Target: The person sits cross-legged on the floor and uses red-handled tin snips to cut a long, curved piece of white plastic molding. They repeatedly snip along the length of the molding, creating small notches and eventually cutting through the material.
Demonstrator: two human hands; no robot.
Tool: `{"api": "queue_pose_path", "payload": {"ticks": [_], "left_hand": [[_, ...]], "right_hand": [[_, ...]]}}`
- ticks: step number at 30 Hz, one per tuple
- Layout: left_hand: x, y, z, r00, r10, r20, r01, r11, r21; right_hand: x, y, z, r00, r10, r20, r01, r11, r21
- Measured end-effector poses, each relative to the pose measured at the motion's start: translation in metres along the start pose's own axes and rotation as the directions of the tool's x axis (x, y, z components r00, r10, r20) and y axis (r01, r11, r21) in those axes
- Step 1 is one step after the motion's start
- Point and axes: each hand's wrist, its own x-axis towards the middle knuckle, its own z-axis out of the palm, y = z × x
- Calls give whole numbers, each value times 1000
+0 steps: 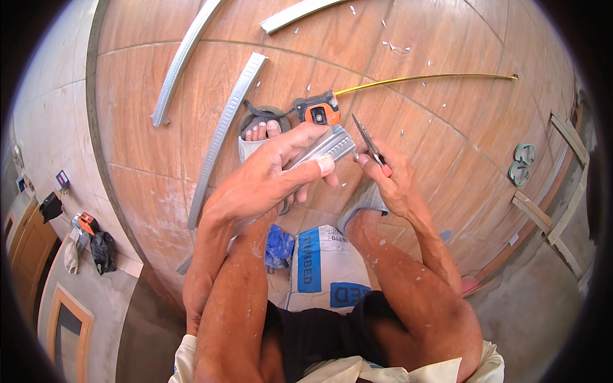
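My left hand (271, 166) is closed round a ribbed, silvery metal channel (334, 145), with the thumb pressed along its top. The channel's cut end points right, toward my other hand. In my right hand (397, 182) is a pair of snips (364, 135), its dark blades pointing up and left and a bit of red handle (387, 170) showing. The blades stand just right of the channel's end, apart from it. Just beyond the channel, an orange and black tape measure (317, 110) lies on the floor, its yellow blade (421, 77) drawn out to the right.
Long metal channels (220, 143) lie on the brown tiled floor (472, 147), amid small metal scraps (396, 48). A white and blue sack (329, 265) and a blue bundle (279, 246) sit between my legs. Green sandals (522, 164) and a wooden frame (565, 210) are at the right.
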Motion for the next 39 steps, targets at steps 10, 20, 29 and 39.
{"api": "queue_pose_path", "payload": {"ticks": [10,20,29,39], "left_hand": [[2,0,4,998,9,-68,1,989,150],[1,-4,2,998,9,-58,3,976,216],[1,-2,3,998,46,-42,-38,981,191],[2,-5,1,999,44,-14,-41,983,180]], "right_hand": [[-9,-26,-18,988,-18,155,27,998,-54],[-8,-20,-11,974,29,224,-40,998,43],[-9,-25,-11,976,48,214,-57,998,33],[-7,-21,-9,978,-30,204,32,999,-5]]}}
